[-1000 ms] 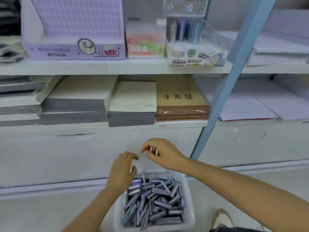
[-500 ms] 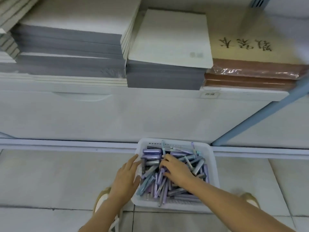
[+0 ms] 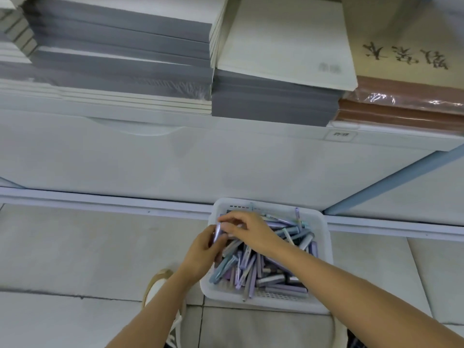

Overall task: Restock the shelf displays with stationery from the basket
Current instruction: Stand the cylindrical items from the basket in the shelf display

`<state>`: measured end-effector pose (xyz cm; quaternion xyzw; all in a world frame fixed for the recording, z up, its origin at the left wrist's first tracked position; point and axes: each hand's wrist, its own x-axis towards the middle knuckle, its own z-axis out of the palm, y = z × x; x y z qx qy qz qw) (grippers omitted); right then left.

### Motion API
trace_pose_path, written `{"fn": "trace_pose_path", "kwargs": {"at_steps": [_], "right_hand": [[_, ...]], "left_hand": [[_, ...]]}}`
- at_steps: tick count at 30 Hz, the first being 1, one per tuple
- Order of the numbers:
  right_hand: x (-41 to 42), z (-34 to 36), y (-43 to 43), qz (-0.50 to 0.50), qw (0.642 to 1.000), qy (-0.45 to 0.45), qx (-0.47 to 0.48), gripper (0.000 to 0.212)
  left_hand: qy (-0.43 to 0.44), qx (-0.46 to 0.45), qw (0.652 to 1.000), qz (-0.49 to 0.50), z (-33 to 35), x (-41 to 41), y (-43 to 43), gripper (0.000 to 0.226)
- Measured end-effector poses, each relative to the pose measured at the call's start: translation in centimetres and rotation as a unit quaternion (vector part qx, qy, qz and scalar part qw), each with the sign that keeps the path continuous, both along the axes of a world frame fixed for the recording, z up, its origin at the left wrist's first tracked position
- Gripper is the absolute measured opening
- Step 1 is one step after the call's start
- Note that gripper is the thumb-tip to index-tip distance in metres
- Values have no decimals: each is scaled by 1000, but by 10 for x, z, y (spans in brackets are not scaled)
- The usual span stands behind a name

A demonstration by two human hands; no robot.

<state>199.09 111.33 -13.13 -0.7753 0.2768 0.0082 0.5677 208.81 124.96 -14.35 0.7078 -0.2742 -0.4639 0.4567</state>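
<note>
A white plastic basket [image 3: 324, 237] stands on the tiled floor below the shelf, filled with several purple, grey and blue pens [image 3: 271, 267]. My left hand [image 3: 203, 252] is at the basket's left rim and holds a purple pen [image 3: 217, 232] upright in its fingers. My right hand [image 3: 247, 231] reaches over the basket's back left part, and its fingertips pinch the top of that same pen. Both forearms come in from the bottom of the view.
Above the basket a white shelf front [image 3: 200, 159] carries stacks of grey-edged notebooks [image 3: 120, 59], a cream-covered stack [image 3: 283, 46] and brown wrapped books [image 3: 401, 104]. A blue shelf post [image 3: 391, 187] slants at the right. A shoe [image 3: 157, 290] shows beside the basket.
The view dropped from the shelves to the basket. Both hands went down into the pens, and a purple pen is now lifted between them at the left rim.
</note>
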Motion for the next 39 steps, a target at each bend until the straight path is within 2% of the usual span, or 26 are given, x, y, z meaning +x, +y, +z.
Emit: {"fn": "trace_pose_path", "kwargs": {"at_steps": [3, 6, 9, 14, 19, 23, 25, 29, 32, 35, 37, 39], "right_hand": [[-6, -13, -10, -3, 988, 50, -149, 38], [-11, -29, -11, 114, 938, 158, -288, 62], [-7, -43, -4, 159, 905, 185, -348, 71], [5, -48, 4, 177, 865, 231, -409, 64], [8, -48, 6, 190, 880, 245, -360, 53], [3, -37, -11, 143, 937, 226, -225, 35], [-3, -31, -14, 115, 956, 213, -167, 34], [-13, -11, -11, 30, 989, 128, -61, 44], [-15, 2, -5, 21, 994, 93, -49, 47], [-13, 12, 9, 26, 997, 77, -11, 55], [-12, 16, 15, 25, 998, 62, 17, 58], [-16, 22, 17, 25, 998, 42, 26, 53]], "left_hand": [[-18, 26, 997, 72, -6, 11, 8, 14], [-10, 59, 993, 101, -14, 17, 16, 14], [3, 74, 994, 85, -20, 14, 18, 14], [-15, 86, 993, 80, -26, 13, 16, 15], [-20, 89, 993, 77, -29, 12, 16, 13], [-10, 90, 993, 77, -26, 12, 15, 15], [-16, 93, 992, 88, -21, 10, 13, 17], [-19, 82, 989, 118, -7, 5, 1, 25], [107, 55, 981, 149, 8, -4, -12, 30], [242, 12, 953, 183, 21, -19, -25, 34], [281, -13, 936, 213, 26, -26, -30, 29], [278, -17, 928, 248, 31, -31, -35, 25]]}}
